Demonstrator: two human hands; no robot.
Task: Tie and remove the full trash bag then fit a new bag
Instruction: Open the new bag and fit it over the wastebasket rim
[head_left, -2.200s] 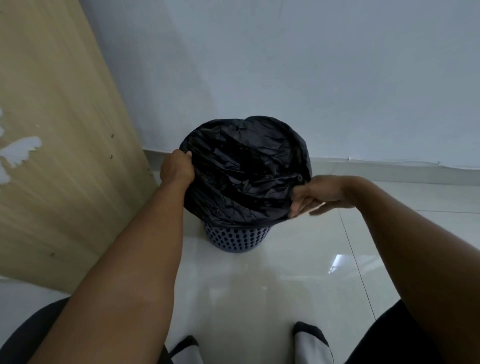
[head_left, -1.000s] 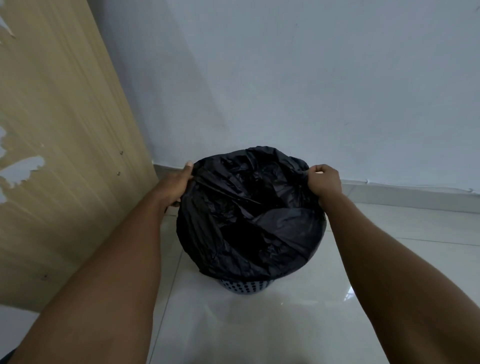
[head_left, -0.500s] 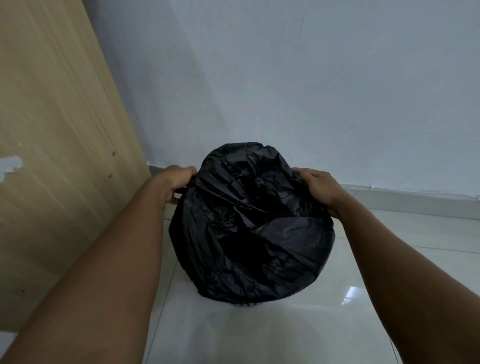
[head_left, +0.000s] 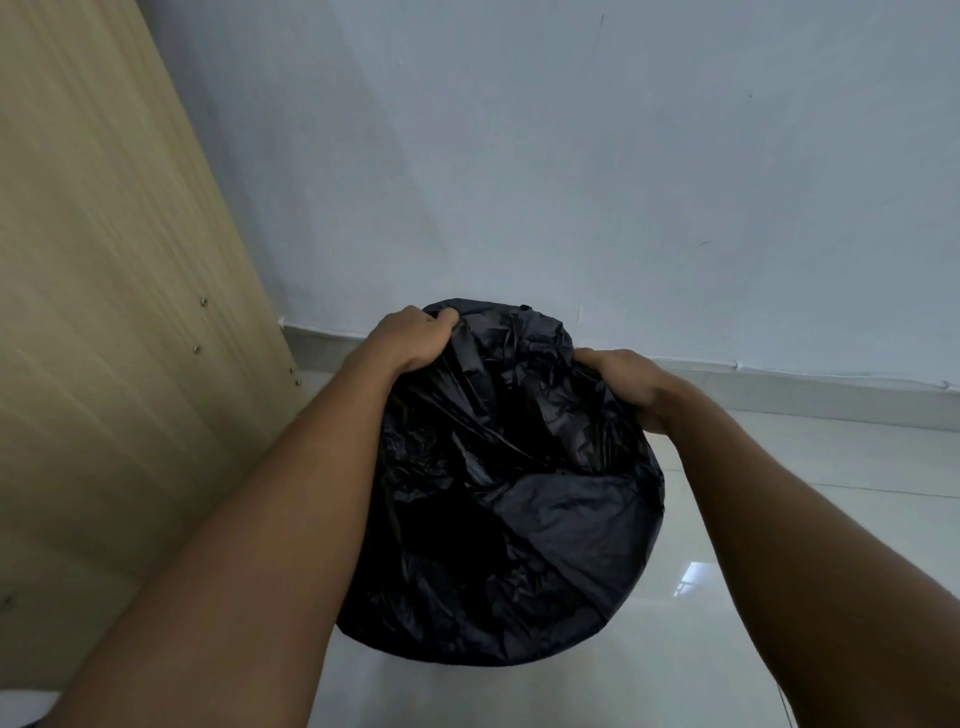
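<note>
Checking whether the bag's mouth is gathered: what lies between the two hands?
Head view: only crumpled black plastic of the trash bag lies between the left hand and the right hand, both gripping its top.

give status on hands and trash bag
Left hand grips trash bag at its top edge, right hand grips opposite. Bag bunched, not yet tied. Wooden panel at left, apart.

Crinkled glossy black plastic bag (head_left: 519, 519); polished floor tiles (head_left: 779, 649) (mirror-like); matt wood-grain panel (head_left: 104, 312).
</note>
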